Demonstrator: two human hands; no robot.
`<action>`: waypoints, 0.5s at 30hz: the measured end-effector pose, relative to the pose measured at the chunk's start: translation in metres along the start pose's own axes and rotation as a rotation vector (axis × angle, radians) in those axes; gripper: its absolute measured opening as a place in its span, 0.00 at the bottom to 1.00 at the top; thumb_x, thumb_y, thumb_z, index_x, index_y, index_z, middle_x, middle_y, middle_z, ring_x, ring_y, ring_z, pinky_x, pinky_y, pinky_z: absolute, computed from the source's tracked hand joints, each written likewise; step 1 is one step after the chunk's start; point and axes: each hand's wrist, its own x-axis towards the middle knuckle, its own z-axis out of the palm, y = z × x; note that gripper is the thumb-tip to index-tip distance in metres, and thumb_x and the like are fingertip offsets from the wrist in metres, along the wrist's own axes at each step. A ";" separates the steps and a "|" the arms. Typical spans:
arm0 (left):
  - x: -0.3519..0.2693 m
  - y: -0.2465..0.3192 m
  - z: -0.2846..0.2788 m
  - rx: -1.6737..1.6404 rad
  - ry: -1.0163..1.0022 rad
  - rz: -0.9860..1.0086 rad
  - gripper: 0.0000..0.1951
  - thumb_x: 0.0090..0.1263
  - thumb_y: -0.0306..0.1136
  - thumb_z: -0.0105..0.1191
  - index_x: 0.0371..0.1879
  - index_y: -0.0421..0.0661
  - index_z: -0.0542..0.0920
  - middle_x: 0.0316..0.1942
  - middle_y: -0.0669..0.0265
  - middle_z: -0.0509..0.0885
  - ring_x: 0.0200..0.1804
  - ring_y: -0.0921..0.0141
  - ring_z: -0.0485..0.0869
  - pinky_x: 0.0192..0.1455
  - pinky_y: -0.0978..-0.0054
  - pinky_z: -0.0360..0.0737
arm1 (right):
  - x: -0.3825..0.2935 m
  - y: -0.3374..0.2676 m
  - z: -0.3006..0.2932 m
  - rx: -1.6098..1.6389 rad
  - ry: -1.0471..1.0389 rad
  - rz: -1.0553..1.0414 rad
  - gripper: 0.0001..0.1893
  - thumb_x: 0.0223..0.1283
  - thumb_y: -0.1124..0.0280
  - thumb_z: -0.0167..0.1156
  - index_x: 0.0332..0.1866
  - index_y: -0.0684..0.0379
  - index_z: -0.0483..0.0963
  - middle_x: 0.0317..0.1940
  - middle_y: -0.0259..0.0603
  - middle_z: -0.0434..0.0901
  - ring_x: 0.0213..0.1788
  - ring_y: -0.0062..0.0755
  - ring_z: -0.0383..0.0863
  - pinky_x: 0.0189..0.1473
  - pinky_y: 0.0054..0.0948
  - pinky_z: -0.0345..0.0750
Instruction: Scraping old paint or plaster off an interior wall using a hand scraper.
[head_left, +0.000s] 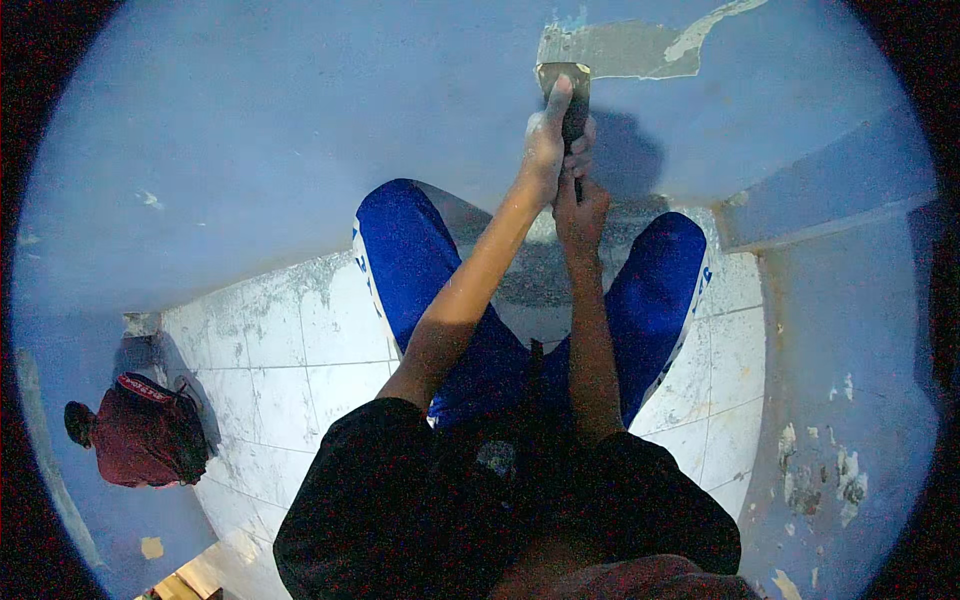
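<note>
A dark, broad-headed hand tool, perhaps a scraper, stands against the blue wall with its wide end at the lower left edge of a bare grey patch. My left hand grips its upper part, the thumb pressed flat on the head. Lower down, my right hand is closed round the handle. Whitish dust coats the fingers of my left hand. The tool's working edge is too unclear to name its exact kind.
White floor tiles with grey dust lie beneath my bent legs. Another person in dark red is at the far left. A ledge juts out at the right, above a wall with flaking paint. Wooden pieces lie at the lower left.
</note>
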 end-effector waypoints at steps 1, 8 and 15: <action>0.000 -0.001 -0.002 -0.014 -0.007 -0.004 0.33 0.54 0.70 0.45 0.13 0.47 0.67 0.09 0.74 0.63 0.09 0.79 0.61 0.12 0.82 0.58 | -0.001 -0.004 0.000 0.016 -0.004 0.000 0.15 0.61 0.64 0.52 0.29 0.67 0.77 0.17 0.48 0.77 0.18 0.36 0.78 0.24 0.31 0.71; 0.003 -0.006 -0.009 -0.061 -0.063 0.007 0.31 0.54 0.69 0.47 0.15 0.48 0.68 0.09 0.74 0.63 0.09 0.79 0.62 0.12 0.82 0.57 | -0.004 -0.007 0.001 -0.038 -0.022 0.019 0.16 0.62 0.64 0.51 0.31 0.67 0.77 0.17 0.47 0.77 0.19 0.37 0.78 0.24 0.32 0.71; -0.006 0.006 -0.001 0.065 0.032 -0.006 0.30 0.56 0.67 0.47 0.15 0.48 0.68 0.10 0.74 0.64 0.09 0.79 0.61 0.11 0.83 0.57 | -0.011 -0.008 0.008 -0.040 0.062 -0.059 0.20 0.63 0.64 0.49 0.20 0.70 0.71 0.11 0.45 0.71 0.13 0.33 0.72 0.19 0.34 0.65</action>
